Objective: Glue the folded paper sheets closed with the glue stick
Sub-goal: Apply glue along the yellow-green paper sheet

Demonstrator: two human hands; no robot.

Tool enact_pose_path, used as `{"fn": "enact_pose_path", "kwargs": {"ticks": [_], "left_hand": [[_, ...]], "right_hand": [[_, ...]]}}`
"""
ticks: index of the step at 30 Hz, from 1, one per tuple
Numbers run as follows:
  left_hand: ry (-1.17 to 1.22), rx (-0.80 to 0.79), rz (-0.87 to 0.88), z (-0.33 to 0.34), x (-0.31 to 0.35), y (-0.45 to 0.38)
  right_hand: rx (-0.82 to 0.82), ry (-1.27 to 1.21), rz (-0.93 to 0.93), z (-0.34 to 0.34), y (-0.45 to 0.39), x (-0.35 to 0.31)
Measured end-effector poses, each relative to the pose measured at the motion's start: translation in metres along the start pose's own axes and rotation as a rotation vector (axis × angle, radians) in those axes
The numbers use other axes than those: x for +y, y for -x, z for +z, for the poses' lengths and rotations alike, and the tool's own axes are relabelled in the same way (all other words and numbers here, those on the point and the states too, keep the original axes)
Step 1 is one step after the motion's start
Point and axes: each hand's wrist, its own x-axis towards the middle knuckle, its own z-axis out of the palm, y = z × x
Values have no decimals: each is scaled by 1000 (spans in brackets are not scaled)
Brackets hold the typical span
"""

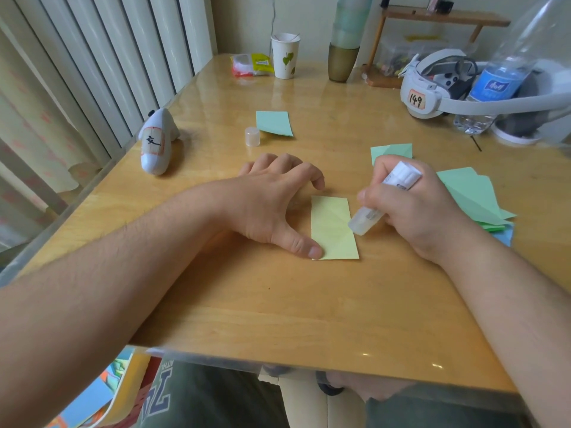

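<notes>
Gluing a folded sheet on the desk [278, 304]

Left hand [272, 205], fingers relaxed, pins the yellow sheet [333, 230] by thumb; right hand [414, 211] grips the glue stick [383, 202], tip at the sheet's edge.

bright and even throughout, soft daylight from the upper left through the pale curtain [37, 125]. glossy desk [278, 304] streaked with pale glare toward the far edge, small specular dots near the front edge. faint, diffuse shadows under the hands [278, 199] and forearms. strong wide-angle bending at the borders, blinds [123, 57] bowed, water bottle [506, 66] stretched. slightly soft and smeared in the corners, sharp in the centre.
</notes>
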Motion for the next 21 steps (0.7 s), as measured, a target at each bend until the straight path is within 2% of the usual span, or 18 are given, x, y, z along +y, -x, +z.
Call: {"fn": "enact_pose_path", "kwargs": {"ticks": [3,7,10,21], "left_hand": [[-6,-2,2,0,0,0],[-10,-3,-3,0,1,-1],[-8,-6,-13,0,1,-1],[7,-23,-20,-1,3,2]], "right_hand": [[75,-123,-6,4,-1,-1],[27,61,-114,18,5,-5],[-33,175,-112,26,9,-7],[-102,205,-87,28,10,-5]]}}
